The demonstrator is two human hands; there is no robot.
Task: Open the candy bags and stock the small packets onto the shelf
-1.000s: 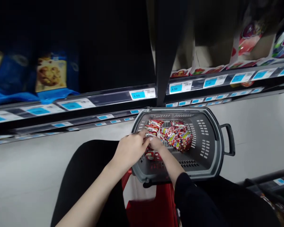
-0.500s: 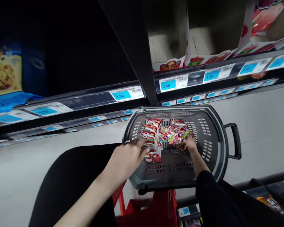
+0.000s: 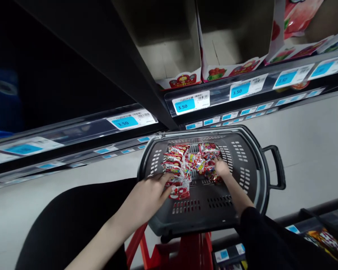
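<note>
A dark grey shopping basket [image 3: 191, 215] holds several small red-and-white candy packets. On the left is an overlapping row of packets [image 3: 173, 158]. My left hand [image 3: 148, 193], wearing a ring, has its thumb and forefinger around the lower packets of this row; the other fingers are mostly hidden. On the right a pile of shiny red candy packets [image 3: 205, 161] with yellow lettering lies on the slotted bottom. My right hand [image 3: 222, 167] is closed at the right edge of this pile, its fingertips partly hidden among the packets.
Ahead runs a black shelf with price tags [image 3: 185, 106] and open cardboard display boxes [image 3: 183, 79], one holding a pink bag [image 3: 301, 18]. The basket's black handle [image 3: 277, 167] sticks out right. Below stands a red frame [image 3: 183, 255]; more shelving [image 3: 321, 221] is at lower right.
The view has shifted, so the shelf appears farther left. My right hand has moved slightly left and the right pile is bunched more tightly. My left hand stays at the left row.
</note>
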